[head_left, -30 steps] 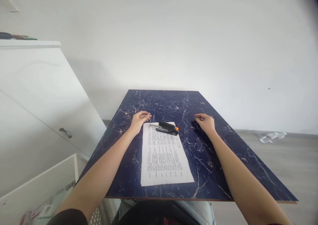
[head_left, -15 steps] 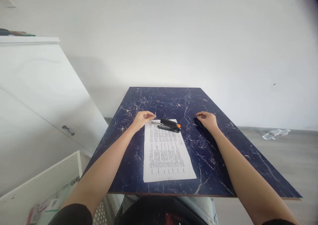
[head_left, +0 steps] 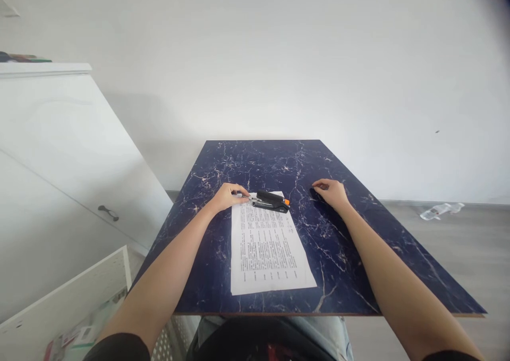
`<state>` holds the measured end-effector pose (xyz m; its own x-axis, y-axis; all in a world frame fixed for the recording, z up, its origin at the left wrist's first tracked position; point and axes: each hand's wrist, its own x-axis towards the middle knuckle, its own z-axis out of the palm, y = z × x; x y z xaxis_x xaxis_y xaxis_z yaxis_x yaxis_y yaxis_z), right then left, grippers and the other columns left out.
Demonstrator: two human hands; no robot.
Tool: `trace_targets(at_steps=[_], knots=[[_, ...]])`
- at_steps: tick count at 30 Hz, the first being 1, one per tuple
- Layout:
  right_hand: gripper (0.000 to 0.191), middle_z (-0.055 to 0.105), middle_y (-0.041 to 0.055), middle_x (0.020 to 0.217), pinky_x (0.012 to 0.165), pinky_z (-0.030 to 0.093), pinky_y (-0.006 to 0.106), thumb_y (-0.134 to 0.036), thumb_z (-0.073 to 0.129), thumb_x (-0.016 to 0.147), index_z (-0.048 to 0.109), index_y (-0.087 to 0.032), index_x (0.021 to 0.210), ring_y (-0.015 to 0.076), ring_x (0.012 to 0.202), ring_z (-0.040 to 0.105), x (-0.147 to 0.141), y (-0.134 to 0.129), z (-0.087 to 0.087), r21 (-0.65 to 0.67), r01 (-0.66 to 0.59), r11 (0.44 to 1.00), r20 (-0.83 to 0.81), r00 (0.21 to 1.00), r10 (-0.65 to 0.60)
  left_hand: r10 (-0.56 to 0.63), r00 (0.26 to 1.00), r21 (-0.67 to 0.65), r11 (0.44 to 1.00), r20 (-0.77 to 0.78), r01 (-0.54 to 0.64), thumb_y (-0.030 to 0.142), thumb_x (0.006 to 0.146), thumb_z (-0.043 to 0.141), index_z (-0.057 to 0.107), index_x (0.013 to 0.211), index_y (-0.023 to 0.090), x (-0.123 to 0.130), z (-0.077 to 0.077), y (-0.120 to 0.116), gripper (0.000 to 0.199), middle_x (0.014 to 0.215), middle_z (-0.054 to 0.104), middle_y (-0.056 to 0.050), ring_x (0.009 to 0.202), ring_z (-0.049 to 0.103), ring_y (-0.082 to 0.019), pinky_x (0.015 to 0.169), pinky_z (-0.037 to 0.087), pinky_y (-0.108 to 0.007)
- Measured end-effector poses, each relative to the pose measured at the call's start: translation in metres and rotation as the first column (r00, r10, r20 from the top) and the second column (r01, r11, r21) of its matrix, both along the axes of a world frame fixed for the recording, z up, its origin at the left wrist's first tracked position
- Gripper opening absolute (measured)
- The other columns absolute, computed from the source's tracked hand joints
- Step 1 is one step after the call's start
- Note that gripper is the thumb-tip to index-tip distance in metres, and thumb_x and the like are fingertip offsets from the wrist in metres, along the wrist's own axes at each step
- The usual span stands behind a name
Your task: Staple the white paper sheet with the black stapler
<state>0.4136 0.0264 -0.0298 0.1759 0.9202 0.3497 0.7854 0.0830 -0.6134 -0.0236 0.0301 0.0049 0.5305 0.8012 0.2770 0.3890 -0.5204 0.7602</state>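
Observation:
On the printed paper sheet point(head_left: 271, 254) lies a black stapler point(head_left: 271, 202) with an orange tip at its right end. Its top part is raised, and its metal magazine sticks out to the left. My left hand point(head_left: 231, 195) is closed in a pinch at that metal end, on a small silvery piece that looks like a strip of staples. The fingertips partly cover it. To the right of the stapler, my right hand point(head_left: 332, 192) rests on the table with its fingers curled together. Whatever they hold, if anything, is hidden.
The dark blue marbled table point(head_left: 263, 161) stands against a white wall. A white cabinet point(head_left: 64, 153) is at the left, above an open drawer point(head_left: 79, 297) with things inside. A clear plastic item point(head_left: 438, 211) lies on the floor at the right.
My left hand has come down slightly, bringing its fingertips and the small piece to the stapler's metal end. My right hand has stayed in place.

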Motion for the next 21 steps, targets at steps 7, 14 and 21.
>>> trace_targets(at_steps=[7,14,21], knots=[[0.022,0.075,0.0023,0.073,0.08,0.055,0.036,-0.034,0.064,0.068,0.079,-0.024,0.08,0.0228,0.073,0.07,0.0008,0.0009,-0.0013,0.0,0.009,1.0,0.001,1.0,-0.009,0.009,1.0,0.017,1.0,0.002,-0.009,0.039,0.077,0.079,0.082,0.093,0.026,-0.0002,-0.0045,0.0047,0.021,0.093,0.078,-0.005,0.077,0.064,-0.019,0.074,0.045,-0.034],[0.02,0.075,0.0023,0.073,0.081,0.056,0.036,-0.032,0.065,0.068,0.079,-0.024,0.08,0.0229,0.073,0.07,0.0003,0.0005,-0.0003,-0.001,0.006,1.0,-0.002,1.0,-0.006,0.004,1.0,0.005,1.0,0.001,-0.004,0.038,0.077,0.08,0.082,0.092,0.027,0.0002,-0.0025,0.0037,0.019,0.095,0.079,-0.005,0.079,0.065,-0.02,0.076,0.047,-0.034],[0.02,0.075,0.0024,0.073,0.078,0.056,0.035,-0.031,0.064,0.069,0.079,-0.024,0.079,0.0223,0.071,0.07,-0.0007,0.0005,0.0004,0.007,-0.001,1.0,-0.004,1.0,0.001,0.0,1.0,-0.008,1.0,-0.01,0.0,0.037,0.076,0.08,0.082,0.091,0.026,0.0014,0.0018,-0.0001,0.018,0.091,0.078,-0.005,0.08,0.066,-0.021,0.077,0.049,-0.034]])
